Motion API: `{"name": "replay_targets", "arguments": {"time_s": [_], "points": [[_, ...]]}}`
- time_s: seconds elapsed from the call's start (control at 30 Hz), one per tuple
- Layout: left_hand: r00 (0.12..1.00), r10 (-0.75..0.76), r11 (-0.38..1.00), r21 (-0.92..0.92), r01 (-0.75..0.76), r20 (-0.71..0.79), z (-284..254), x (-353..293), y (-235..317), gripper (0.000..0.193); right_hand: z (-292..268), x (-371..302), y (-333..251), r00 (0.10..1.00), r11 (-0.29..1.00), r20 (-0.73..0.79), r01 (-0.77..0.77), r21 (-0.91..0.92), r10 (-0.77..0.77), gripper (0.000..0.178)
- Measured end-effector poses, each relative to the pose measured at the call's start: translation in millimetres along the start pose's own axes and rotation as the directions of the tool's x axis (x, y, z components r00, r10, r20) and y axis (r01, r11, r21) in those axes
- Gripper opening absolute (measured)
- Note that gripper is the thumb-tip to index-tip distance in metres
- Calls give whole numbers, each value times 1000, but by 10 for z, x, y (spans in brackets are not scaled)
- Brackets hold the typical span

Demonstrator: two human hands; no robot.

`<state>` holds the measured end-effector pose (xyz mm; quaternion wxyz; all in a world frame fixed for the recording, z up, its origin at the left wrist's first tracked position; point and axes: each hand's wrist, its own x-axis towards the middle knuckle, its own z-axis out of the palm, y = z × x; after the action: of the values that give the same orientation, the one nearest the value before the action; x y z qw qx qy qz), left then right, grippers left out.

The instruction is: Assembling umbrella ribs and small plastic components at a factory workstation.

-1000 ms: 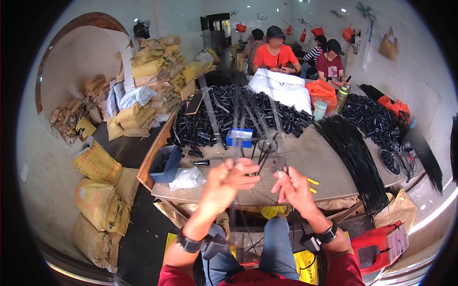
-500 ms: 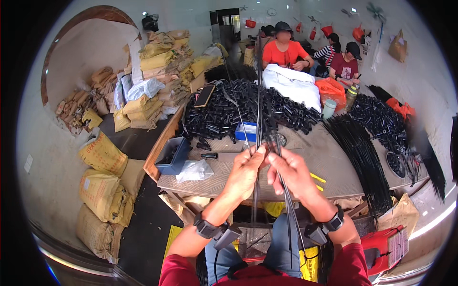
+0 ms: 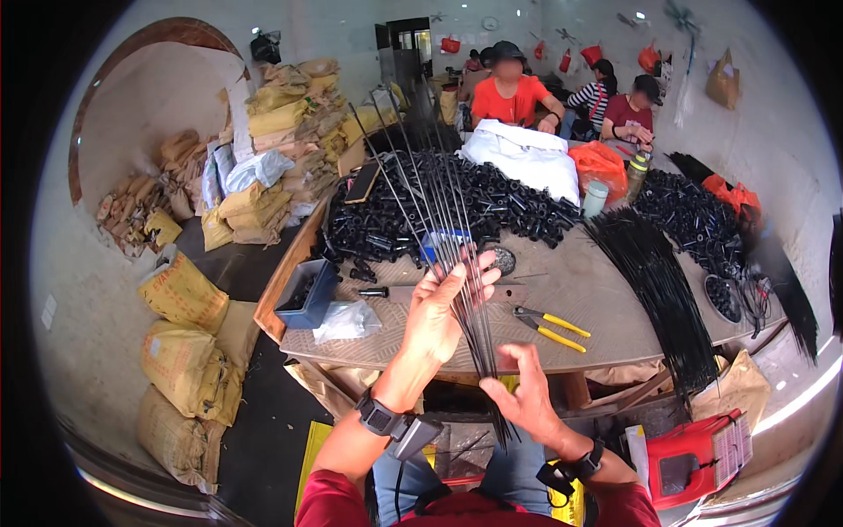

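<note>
A fanned bunch of thin black rods [image 3: 474, 329] stands tilted over the near table edge, with my left hand [image 3: 436, 309] closed around its middle. The upper ends spread apart toward the far side, and the lower ends hang above my lap. Beside those lower ends, my right hand [image 3: 529, 397] is open, thumb and fingers apart, with nothing seen in it. Pliers with yellow handles [image 3: 562, 332] lie on the table to the right of the rods. Behind my left hand are a small blue box [image 3: 432, 249], partly hidden, and a round dish [image 3: 502, 259] of small pieces.
A heap of short black tubular parts [image 3: 518, 212] covers the far table [image 3: 606, 303]. At left are a blue-grey bin [image 3: 307, 303], a clear plastic bag [image 3: 349, 321] and a phone [image 3: 361, 183]. Long black rods [image 3: 654, 294] hang over the right edge. Co-workers sit beyond a white bundle [image 3: 520, 162].
My right hand has come away from the rods and moved down toward me, opening. The rods now fan out in my left hand, leaning left. The pliers have come into full view.
</note>
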<state>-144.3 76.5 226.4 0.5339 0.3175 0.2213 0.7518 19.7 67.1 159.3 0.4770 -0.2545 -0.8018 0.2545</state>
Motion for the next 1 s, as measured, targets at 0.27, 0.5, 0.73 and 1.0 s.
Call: {"name": "replay_targets", "arguments": {"time_s": [0.27,0.5,0.73,1.0], "points": [[995,-59,998,19,58,75,72,-157,-2,38,234,226,-42,938,702,253,-346,623,237,16],[996,-78,997,13,79,-42,17,-175,-61,38,293,208,-21,943,679,223,-333,654,247,18],[996,-59,995,90,53,61,39,-202,-31,35,235,300,-4,956,756,176,-295,584,237,16],[1000,28,992,125,-28,1,11,-268,-37,31,242,314,-29,966,820,86,-252,514,242,12]]}}
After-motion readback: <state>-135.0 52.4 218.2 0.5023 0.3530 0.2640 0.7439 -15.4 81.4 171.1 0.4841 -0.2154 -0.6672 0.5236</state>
